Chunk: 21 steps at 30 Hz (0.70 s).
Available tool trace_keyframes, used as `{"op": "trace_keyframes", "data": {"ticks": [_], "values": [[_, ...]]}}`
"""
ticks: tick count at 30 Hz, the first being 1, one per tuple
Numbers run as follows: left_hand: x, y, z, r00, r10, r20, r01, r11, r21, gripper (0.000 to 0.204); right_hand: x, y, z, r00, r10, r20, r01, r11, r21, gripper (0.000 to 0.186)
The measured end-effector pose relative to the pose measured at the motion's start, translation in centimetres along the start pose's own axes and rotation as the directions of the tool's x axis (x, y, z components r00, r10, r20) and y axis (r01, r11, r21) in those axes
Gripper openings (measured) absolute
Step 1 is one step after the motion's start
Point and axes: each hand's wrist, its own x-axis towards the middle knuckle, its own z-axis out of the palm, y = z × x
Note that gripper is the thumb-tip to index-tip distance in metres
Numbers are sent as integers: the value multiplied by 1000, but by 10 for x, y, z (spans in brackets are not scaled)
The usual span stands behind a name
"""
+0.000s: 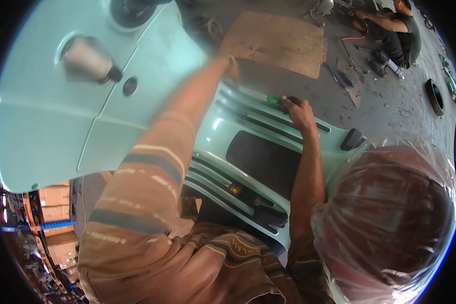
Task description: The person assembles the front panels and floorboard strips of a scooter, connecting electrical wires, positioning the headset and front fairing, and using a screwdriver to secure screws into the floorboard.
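My right hand [300, 110] is closed around the dark end of a screwdriver [273, 100] with a translucent green section in its handle; its shaft points left along the far edge of a mint-green scooter footboard [215, 133]. My left hand [232, 70] reaches over that far side, near the shaft's end. Blur and the scooter body hide its fingers. A second tool with a yellow-and-black handle [236, 190], likely another screwdriver, lies on the near ribs of the footboard. Beside it sits a black folded footpeg [270, 216]. A dark rectangular opening or mat [263, 158] fills the footboard's middle.
The scooter's front shield [40, 126] rises at left; a plastic-wrapped brown seat [390, 218] stands at right. Beyond lie a flattened cardboard sheet [274, 43], scattered tools and a tyre [434, 97]. Another person [397, 33] sits at far right. Boxes [54, 202] fill shelving at lower left.
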Motion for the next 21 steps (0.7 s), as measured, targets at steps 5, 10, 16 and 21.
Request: {"op": "trace_keyframes", "data": {"ticks": [5,10,16,21], "values": [[-18,7,34,708,-10,-706,-418,799,-431,30,-37,4,-55,974,7,-225,-44,986,-161,45],[-51,27,104,803,164,-572,-355,904,-240,25,-84,-16,-64,865,-33,-501,-8,997,-79,43],[-60,45,144,728,228,-647,-352,934,-67,18,-84,71,-59,830,-149,-538,217,974,63,45],[-44,48,136,794,204,-573,-316,943,-101,14,-102,70,-43,845,-121,-520,225,964,142,46]]}}
